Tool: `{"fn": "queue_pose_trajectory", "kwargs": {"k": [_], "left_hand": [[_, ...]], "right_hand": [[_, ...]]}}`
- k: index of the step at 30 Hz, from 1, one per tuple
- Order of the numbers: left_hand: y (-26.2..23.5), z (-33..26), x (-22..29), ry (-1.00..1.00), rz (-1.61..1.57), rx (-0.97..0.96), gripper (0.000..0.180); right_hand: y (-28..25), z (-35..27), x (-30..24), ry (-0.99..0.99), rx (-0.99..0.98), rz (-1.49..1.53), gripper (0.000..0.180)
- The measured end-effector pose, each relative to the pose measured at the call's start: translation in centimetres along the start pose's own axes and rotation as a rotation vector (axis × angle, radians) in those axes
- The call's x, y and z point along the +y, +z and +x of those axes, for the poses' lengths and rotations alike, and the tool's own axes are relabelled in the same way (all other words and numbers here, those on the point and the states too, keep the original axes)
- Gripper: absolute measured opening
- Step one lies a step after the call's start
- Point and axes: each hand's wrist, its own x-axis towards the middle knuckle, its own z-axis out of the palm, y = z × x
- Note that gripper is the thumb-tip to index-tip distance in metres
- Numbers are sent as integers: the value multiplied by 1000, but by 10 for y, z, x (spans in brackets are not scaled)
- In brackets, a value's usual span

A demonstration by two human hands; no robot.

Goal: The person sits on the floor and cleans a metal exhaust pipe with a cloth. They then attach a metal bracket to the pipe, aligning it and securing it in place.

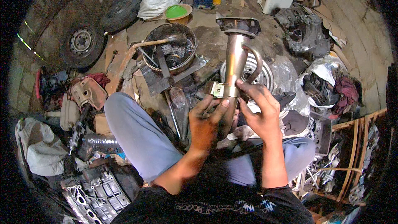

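Observation:
A flanged metal pipe (236, 56) stands tilted in front of me, its dark square flange (239, 25) at the far end. A thinner curved tube (258, 64) joins its right side. Around the lower part sits a metal band clamp (218, 89) with a shiny bracket facing left. Fingers of my left hand (207, 114) are curled closed just under this clamp, thumb against its lower edge. From the right, my right hand (262, 110) grips the pipe beside the clamp, thumb and fingers bent round it. The fingertips behind the pipe are hidden.
A round basin (188, 61) with dark parts and a brush stands beyond my left knee. Behind the pipe lies a wheel rim (265, 72). A gearbox housing (304, 33) is at the far right, tyres (81, 43) at the far left, an engine block (97, 195) near left.

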Motion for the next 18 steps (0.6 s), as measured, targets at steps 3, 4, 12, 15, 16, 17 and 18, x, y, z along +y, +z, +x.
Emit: {"fn": "queue_pose_trajectory", "kwargs": {"k": [3, 4, 12, 15, 16, 17, 18], "left_hand": [[-3, 0, -2, 325, 361, 17, 18], [-5, 0, -2, 451, 521, 28, 18], [-17, 8, -10, 349, 406, 88, 20], [-8, 6, 6, -94, -19, 212, 23], [-9, 6, 7, 40, 97, 195, 23], [-10, 6, 7, 173, 213, 177, 24], [-10, 5, 7, 236, 247, 166, 24]], "right_hand": [[3, 1, -2, -24, -24, -20, 50], [3, 2, -4, -19, -31, -16, 49], [15, 5, -5, -76, -1, -22, 44], [18, 7, -4, -108, 15, -13, 43], [20, 5, 0, -122, 20, -17, 42], [21, 4, 2, -136, 25, -21, 42], [22, 5, 2, -139, 33, -17, 42]]}}
